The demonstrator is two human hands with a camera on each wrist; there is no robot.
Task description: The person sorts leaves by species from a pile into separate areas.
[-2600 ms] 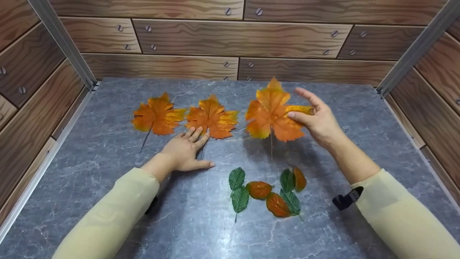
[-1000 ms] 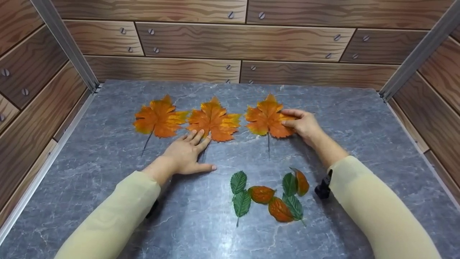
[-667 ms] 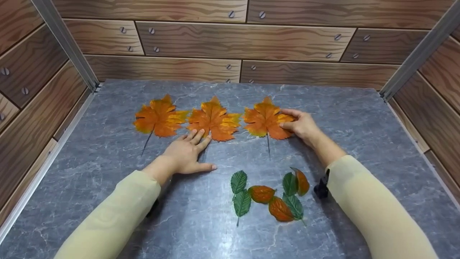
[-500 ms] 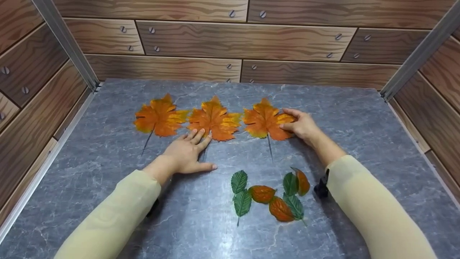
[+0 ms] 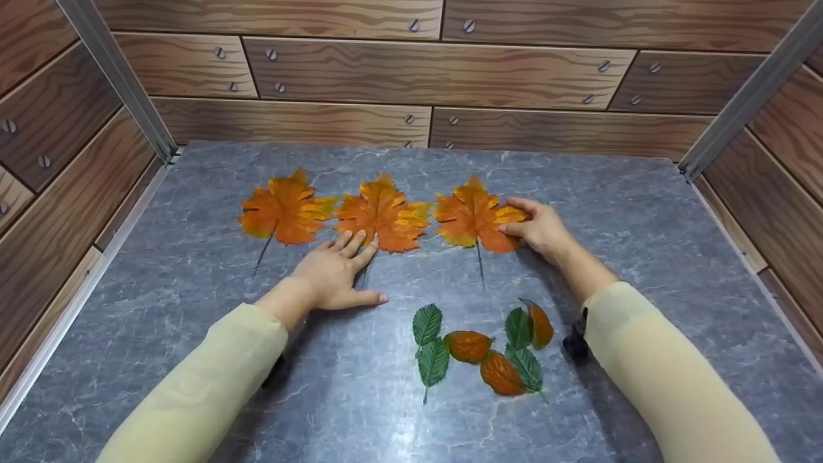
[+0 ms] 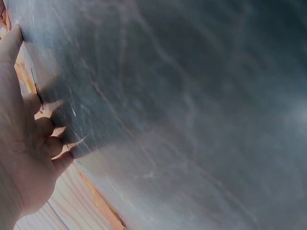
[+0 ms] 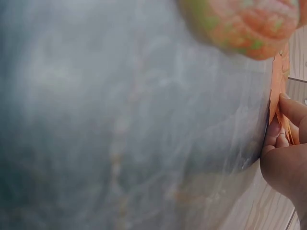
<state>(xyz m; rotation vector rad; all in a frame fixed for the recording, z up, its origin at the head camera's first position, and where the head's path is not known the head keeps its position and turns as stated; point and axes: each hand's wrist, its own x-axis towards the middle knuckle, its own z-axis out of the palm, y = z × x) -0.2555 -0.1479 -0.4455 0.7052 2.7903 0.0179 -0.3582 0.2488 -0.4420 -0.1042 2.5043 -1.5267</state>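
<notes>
Three orange-yellow artificial maple leaves with thin dark stems form a row across the grey marbled table. My left hand (image 5: 334,273) lies flat with its fingers spread, fingertips on the lower edge of the middle maple leaf (image 5: 389,215) and covering part of its stem. At the row's right end, my right hand (image 5: 546,233) pinches the right lobe of the right maple leaf (image 5: 471,209) between thumb and fingers, low at the table; the right wrist view shows that grip on the orange leaf (image 7: 277,88) edge-on. The left maple leaf (image 5: 283,209) is untouched, its tip close to the middle one.
Nearer the body lie small leaves: green leaves (image 5: 433,361) at the left, orange-brown leaves (image 5: 501,373) in the middle, and another green leaf (image 5: 518,328) beside a curled brown one (image 5: 540,325). Wood-patterned panels (image 5: 347,71) wall the table's back and sides.
My right hand has brought the right maple leaf down from above the table to the row's end, then shifted it slightly left and nearer. My left hand has stayed on the middle leaf.
</notes>
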